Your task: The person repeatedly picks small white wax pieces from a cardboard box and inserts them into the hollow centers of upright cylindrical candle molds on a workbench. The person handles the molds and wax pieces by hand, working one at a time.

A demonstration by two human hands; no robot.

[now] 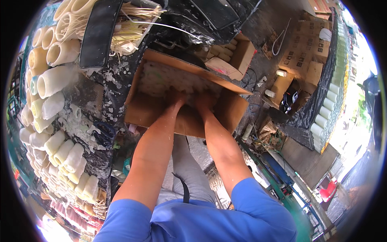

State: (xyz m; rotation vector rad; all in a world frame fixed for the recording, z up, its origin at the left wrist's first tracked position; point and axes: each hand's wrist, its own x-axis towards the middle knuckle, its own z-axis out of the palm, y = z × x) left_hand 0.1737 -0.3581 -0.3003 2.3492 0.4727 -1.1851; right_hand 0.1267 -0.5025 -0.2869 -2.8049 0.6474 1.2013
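Note:
Both my arms reach down into an open cardboard box [230, 108] in front of me. A layer of whitish, crumbly material [159, 77] lies in it, perhaps wax bits. My left hand [175, 97] dips into this material near the middle of the box. Close by on its right, my right hand [204, 101] is sunk in the same material. Shade and the white stuff hide the fingers of both hands, so I cannot see whether they grip anything.
Many hollow cream-coloured wax cylinders [54, 80] crowd the left table, with dark-handled scissors [105, 131], a black flat panel [100, 34] and straw-like sticks [137, 26]. Beyond the box stands a smaller carton [242, 56] of cylinders. Stacked cartons [302, 48] are at right.

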